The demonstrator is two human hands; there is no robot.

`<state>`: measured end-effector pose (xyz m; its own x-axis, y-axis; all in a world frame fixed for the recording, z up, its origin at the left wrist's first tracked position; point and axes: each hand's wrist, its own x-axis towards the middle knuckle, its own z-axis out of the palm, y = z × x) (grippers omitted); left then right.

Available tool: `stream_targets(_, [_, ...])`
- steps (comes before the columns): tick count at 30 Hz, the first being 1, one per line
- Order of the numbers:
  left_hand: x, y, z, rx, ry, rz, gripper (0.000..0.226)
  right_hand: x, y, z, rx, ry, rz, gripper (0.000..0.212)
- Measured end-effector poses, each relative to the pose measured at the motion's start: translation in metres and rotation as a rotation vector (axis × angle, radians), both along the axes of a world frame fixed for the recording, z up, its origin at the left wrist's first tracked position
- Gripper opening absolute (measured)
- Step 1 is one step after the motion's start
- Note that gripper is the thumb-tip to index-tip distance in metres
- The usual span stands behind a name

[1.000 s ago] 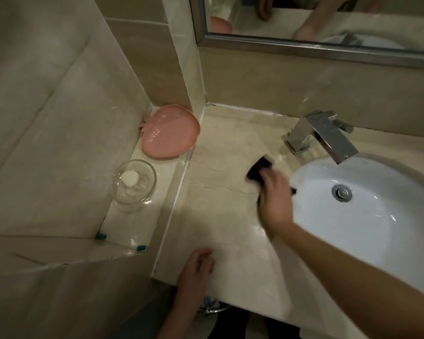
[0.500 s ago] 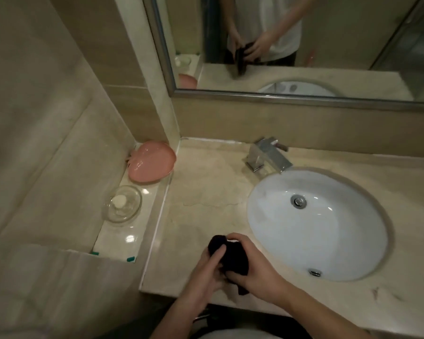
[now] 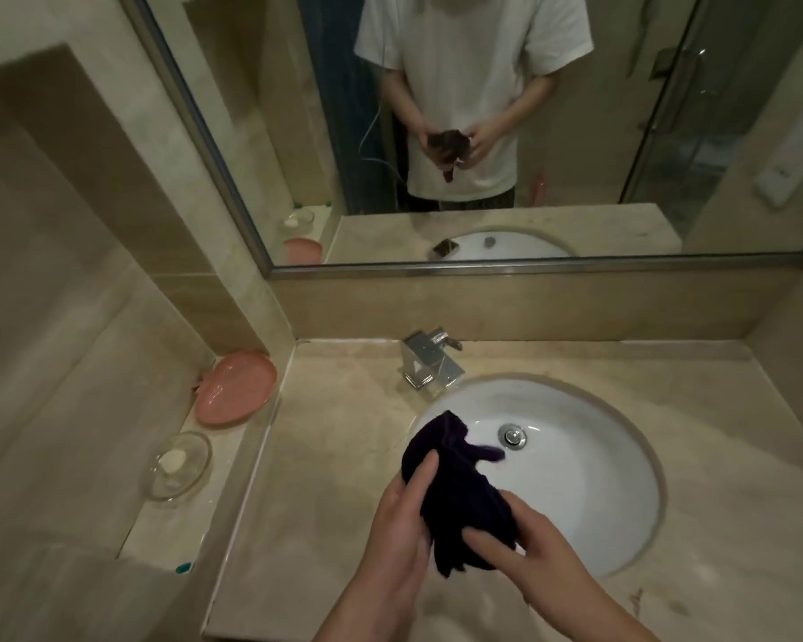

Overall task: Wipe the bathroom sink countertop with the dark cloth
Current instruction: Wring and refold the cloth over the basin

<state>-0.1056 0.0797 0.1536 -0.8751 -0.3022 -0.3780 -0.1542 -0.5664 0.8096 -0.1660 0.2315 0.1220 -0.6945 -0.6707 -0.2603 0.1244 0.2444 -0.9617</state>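
Hands, left hand point(image 3: 402, 525) and right hand point(image 3: 525, 549), grasp dark cloth point(image 3: 460, 493), lengthwise toward faucet point(image 3: 430, 363).

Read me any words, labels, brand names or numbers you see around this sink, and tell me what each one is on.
None can be read.
White panel in the mirror: a small dark mark, too blurred to read.
Faucet, pink dish, glass soap dish and dark cloth: no lettering visible.

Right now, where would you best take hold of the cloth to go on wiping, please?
Grip the bunched middle of the cloth from above with the right hand. It hangs crumpled between both hands, the left hand holding its left side, with a loose tail toward the drain.
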Motion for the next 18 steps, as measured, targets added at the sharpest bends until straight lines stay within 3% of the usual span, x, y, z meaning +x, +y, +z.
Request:
stream_targets(2, [-0.009,0.01,0.004,0.123,0.076,0.009,0.038,-0.014,0.013,0.006,-0.037,-0.069,-0.051,0.045])
stream_targets(4, [-0.017,0.021,-0.006,0.071,0.034,0.014,0.037,-0.029,0.027,0.013,-0.025,-0.06,-0.024,0.032])
stream_targets(7, [-0.022,0.025,-0.025,-0.497,-0.179,0.0,0.074,-0.057,0.051,0.021,0.142,0.137,0.05,0.015])
stream_targets(9, [-0.028,0.03,-0.029,-0.741,-0.064,-0.194,0.087,-0.076,0.061,0.031,0.223,0.159,0.166,0.019])
stream_targets(12, [-0.042,0.052,-0.017,-0.564,0.111,-0.59,0.083,-0.101,0.066,0.049,0.157,0.03,0.29,0.02])
stream_targets(13, [-0.048,0.06,-0.014,-0.528,0.074,-0.579,0.078,-0.108,0.066,0.053,0.125,-0.002,0.288,0.02])
stream_targets(16, [-0.069,0.074,-0.015,-0.533,-0.122,-0.304,0.036,-0.123,0.065,0.052,0.083,0.015,0.131,0.008])
stream_targets(18, [-0.076,0.078,-0.017,-0.35,-0.21,-0.185,0.032,-0.124,0.062,0.045,0.077,-0.013,0.019,0.008])
